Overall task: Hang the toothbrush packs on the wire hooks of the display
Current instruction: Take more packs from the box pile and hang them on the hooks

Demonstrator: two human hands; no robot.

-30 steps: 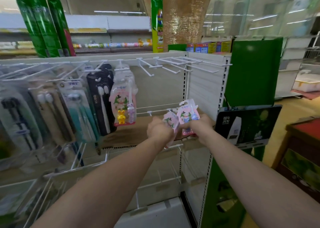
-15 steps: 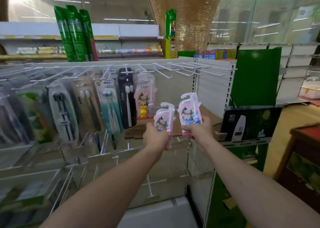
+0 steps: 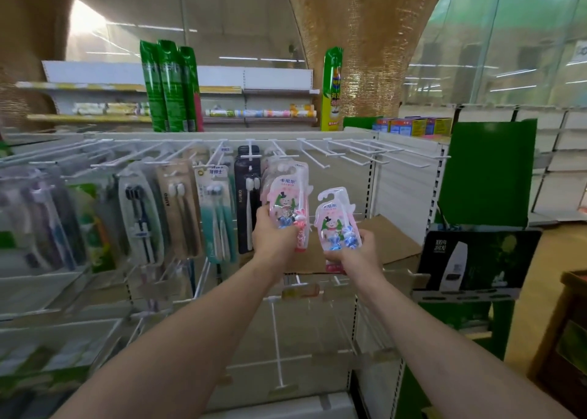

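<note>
Head view: left hand and right hand each grip one pink pack.

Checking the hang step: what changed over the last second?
The left hand raised its pink pack up and left, against the pink packs already hanging. The right hand lifted its own pack, not yet to a hook. Both grips unchanged; the empty hooks to the right stay bare.

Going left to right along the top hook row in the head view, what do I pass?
Black-brush pack → beige pack → teal-brush pack → black pack → pink pack in left hand → pink pack in right hand → bare wire hooks.
</note>
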